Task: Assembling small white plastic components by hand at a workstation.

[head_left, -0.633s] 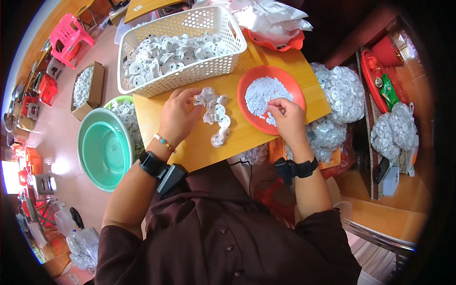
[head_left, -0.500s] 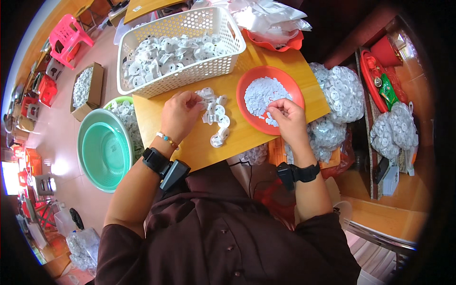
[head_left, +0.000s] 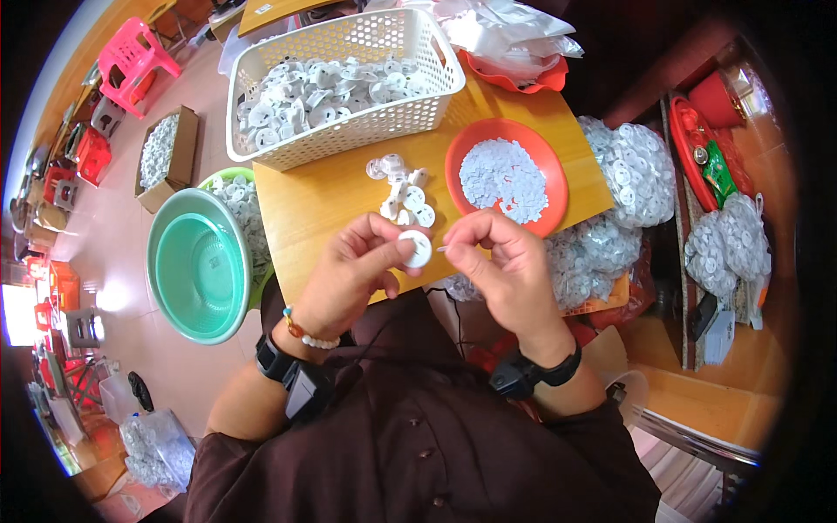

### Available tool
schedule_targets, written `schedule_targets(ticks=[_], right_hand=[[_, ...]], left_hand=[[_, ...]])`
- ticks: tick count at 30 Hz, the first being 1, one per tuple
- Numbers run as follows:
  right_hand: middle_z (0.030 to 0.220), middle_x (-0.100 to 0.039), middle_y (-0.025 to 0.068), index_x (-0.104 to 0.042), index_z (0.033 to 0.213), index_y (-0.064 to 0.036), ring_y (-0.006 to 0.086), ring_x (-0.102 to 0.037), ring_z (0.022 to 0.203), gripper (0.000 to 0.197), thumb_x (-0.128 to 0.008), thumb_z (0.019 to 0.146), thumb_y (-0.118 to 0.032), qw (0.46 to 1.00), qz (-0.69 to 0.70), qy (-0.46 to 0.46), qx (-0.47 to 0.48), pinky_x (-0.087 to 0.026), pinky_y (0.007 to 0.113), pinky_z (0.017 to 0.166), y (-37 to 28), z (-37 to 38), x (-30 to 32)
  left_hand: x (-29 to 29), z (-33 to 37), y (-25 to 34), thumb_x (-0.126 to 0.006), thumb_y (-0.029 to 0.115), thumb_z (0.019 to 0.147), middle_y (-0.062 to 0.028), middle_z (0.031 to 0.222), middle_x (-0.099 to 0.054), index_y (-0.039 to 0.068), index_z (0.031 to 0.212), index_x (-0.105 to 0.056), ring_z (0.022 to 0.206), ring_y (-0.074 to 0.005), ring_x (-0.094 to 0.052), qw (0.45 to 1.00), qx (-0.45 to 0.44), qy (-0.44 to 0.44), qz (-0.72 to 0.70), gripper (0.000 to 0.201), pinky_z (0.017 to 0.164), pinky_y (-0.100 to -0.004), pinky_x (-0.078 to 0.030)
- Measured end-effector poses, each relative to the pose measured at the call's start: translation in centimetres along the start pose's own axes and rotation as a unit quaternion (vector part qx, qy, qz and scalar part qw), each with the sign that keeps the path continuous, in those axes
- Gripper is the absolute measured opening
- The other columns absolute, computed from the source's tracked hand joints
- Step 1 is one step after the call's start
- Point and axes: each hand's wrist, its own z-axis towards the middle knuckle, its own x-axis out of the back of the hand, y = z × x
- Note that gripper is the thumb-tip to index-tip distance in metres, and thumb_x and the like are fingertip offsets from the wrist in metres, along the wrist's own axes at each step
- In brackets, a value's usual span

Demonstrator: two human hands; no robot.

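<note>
Between thumb and fingers, my left hand (head_left: 362, 260) pinches a round white plastic disc (head_left: 418, 249) with a small dark slot, above the table's near edge. Just to its right, my right hand (head_left: 501, 266) pinches a small pale flat piece (head_left: 442, 248), its tip pointing at the disc with a slight gap. Beyond my hands, a loose group of similar white plastic discs (head_left: 419, 214) lies on the yellow table (head_left: 323, 205). An orange-red plate (head_left: 551, 166) beyond my right hand holds many small pale flat pieces (head_left: 497, 170).
A white perforated basket (head_left: 349, 131) full of white plastic parts stands at the table's back. Green basins (head_left: 199, 270) sit left of the table. Bags of white parts (head_left: 641, 170) crowd the right side. A cardboard box (head_left: 179, 161) and pink chair (head_left: 131, 57) are on the floor.
My left hand has come back from the loose group with a disc. My right hand has left the plate with a small piece, and both hands have met near my body.
</note>
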Motion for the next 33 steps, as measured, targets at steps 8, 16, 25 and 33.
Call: schedule_targets(ticks=[8, 16, 25, 33], right_hand=[[0.082, -0.065, 0.0091, -0.06, 0.086, -0.0017, 0.023, -0.064, 0.078, 0.009, -0.069, 0.083, -0.002, 0.985, -0.155, 0.04, 0.066, -0.048, 0.033, 0.075, -1.0, -1.0, -1.0], [0.085, -0.068, 0.008, -0.061, 0.086, -0.0048, 0.0266, -0.065, 0.081, 0.009, -0.07, 0.082, -0.004, 0.957, -0.259, 0.019, 0.127, -0.046, 0.038, 0.083, -1.7, -0.8, -0.4], [0.087, -0.068, 0.0053, -0.061, 0.087, -0.0086, 0.026, -0.065, 0.084, 0.009, -0.069, 0.083, -0.007, 0.925, -0.358, -0.041, 0.123, -0.037, 0.047, 0.098, -2.8, -0.8, -0.1], [0.085, -0.068, 0.0037, -0.059, 0.09, -0.0086, 0.0244, -0.066, 0.083, 0.012, -0.07, 0.084, -0.009, 0.952, -0.297, -0.053, 0.053, -0.035, 0.048, 0.103, -2.8, -1.0, 0.0]], left_hand=[[-0.8, -1.4, -1.1, -0.067, -0.001, 0.09, -0.0128, 0.115, -0.067, -0.001, 0.122, -0.058, 0.096, -0.0169, -0.069, 0.998, -0.013, -0.052, -0.04, 0.034, 0.076, -0.0265, -0.06], [-0.8, -1.5, -0.9, -0.067, -0.004, 0.088, -0.0117, 0.117, -0.067, -0.001, 0.126, -0.059, 0.099, -0.0155, -0.068, 0.999, -0.023, -0.035, 0.011, 0.04, 0.081, -0.0273, -0.06], [-1.0, -1.4, -1.2, -0.068, -0.005, 0.088, -0.0074, 0.115, -0.058, -0.005, 0.12, -0.063, 0.094, -0.0137, -0.068, 0.984, -0.128, -0.045, 0.119, 0.033, 0.082, -0.0242, -0.056], [-0.9, -1.5, -1.1, -0.069, -0.006, 0.087, -0.0082, 0.116, -0.056, -0.006, 0.118, -0.064, 0.096, -0.0158, -0.069, 0.987, -0.111, -0.04, 0.105, 0.032, 0.082, -0.0237, -0.056]])
